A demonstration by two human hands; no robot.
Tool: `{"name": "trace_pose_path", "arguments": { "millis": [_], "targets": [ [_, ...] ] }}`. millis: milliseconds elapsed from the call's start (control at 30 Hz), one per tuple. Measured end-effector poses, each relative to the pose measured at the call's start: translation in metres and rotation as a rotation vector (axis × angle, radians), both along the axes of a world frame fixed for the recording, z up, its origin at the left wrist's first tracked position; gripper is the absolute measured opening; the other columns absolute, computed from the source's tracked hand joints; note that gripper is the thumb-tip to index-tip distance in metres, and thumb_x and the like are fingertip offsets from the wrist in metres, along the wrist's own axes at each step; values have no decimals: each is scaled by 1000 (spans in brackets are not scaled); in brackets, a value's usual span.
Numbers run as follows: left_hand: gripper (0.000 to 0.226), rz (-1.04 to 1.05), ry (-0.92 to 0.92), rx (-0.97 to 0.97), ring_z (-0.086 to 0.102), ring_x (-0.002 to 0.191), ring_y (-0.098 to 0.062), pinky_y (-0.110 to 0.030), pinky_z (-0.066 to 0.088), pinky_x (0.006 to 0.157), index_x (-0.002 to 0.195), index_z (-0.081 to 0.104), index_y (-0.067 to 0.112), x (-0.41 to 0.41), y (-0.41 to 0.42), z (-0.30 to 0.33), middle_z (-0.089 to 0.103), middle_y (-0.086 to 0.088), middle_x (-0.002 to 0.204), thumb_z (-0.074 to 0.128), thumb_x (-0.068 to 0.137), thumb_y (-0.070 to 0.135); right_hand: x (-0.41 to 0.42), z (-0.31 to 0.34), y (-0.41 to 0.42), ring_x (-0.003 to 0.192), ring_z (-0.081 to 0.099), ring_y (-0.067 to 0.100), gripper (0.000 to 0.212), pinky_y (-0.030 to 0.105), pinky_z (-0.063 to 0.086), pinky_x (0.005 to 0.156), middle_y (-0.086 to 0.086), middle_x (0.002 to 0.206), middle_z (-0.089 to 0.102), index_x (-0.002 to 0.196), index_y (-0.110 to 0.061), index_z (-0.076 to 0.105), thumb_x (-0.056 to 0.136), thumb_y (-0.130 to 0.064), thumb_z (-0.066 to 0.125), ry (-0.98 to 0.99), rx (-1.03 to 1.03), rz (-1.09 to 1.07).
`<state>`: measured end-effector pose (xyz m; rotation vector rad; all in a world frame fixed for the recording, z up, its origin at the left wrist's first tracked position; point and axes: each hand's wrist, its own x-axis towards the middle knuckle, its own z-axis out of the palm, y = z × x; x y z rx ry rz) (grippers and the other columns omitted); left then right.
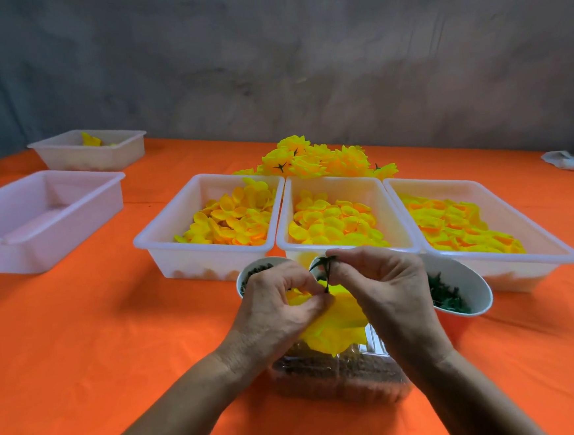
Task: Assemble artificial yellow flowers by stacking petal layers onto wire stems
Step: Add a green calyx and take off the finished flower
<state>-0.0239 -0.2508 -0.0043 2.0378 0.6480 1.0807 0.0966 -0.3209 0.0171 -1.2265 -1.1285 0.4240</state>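
Head view: forward-down, close above hands (333, 299), table (82, 336) beyond.

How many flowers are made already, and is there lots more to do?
A heap of finished flowers lies behind the trays; I can't count them exactly. One flower is being made now: the left hand holds its yellow petals while the right hand pinches the dark stem. Lots remain: three trays are full of loose petals.

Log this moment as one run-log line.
step: stacking petals on stem | left hand: pinches yellow petal layers | right hand: pinches dark stem | finished flowers: behind trays
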Motion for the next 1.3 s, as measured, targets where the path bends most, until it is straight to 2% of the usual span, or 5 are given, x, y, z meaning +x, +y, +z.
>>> {"name": "trace_pose_path", "arguments": {
  "millis": [233,667,833,1133,1300],
  "targets": [
    [28,19,8,3,58,73,-3,-17,43,69,65,62,28,-1,-2,1,60,14,71,79,73,8,0,-1,-9,77,71,14,15,23,54,73,2,79,75,85,-7,76,80,4,67,8,48,24],
    [18,4,10,-14,61,78,-11,-26,46,76,68,65,20,-2,-1,2,63,6,75,78,74,10,-2,-3,-4,74,71,15,17,29,55,70,-7,77,74,84,-20,75,80,-3,72,-163,146,-125],
    [20,-3,6,-3,60,75,-10,-24,45,74,67,64,20,-3,-1,2,62,9,73,78,74,8,-1,-4,-5,69,66,-1,12,17,51,65,-12,77,72,85,-20,74,77,-12,71,-431,242,-256],
    [10,-6,-4,-5,62,77,-12,-29,48,75,66,61,26,-3,-2,1,66,5,77,70,69,24,10,-7,-4,75,70,26,15,37,54,61,12,85,72,82,2,73,85,-6,61,-951,473,-332],
    [9,-11,-14,-4,63,80,-15,-32,48,78,68,62,24,-3,-2,1,68,0,80,71,70,22,10,-10,-3,72,69,27,17,36,52,61,12,83,72,80,1,73,87,-6,59,-990,470,-338]
  ]
}}
